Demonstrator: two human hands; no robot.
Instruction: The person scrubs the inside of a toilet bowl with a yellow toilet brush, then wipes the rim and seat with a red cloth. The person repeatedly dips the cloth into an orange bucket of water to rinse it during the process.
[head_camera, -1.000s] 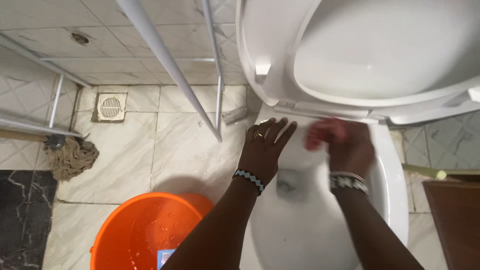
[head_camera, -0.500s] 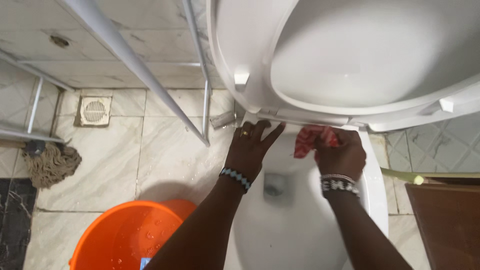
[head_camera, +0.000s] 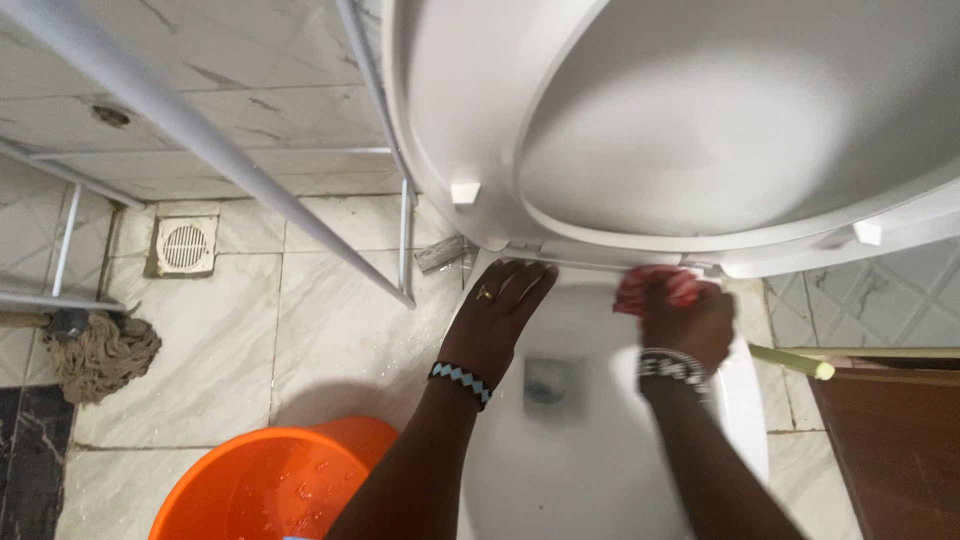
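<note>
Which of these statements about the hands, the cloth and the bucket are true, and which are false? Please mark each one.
1. The right hand grips a red cloth at the back rim of the toilet bowl. True.
2. The left hand holds the mop. False: it lies flat with spread fingers on the bowl's rim; the mop lies on the floor, far from both hands.
3. The toilet seat is raised. True.
4. The bucket is blue. False: it is orange, on the floor left of the bowl.
5. Both wrists carry beaded bracelets. True.
6. The floor drain is under the cloth. False: it is on the tiles near the wall.
</note>
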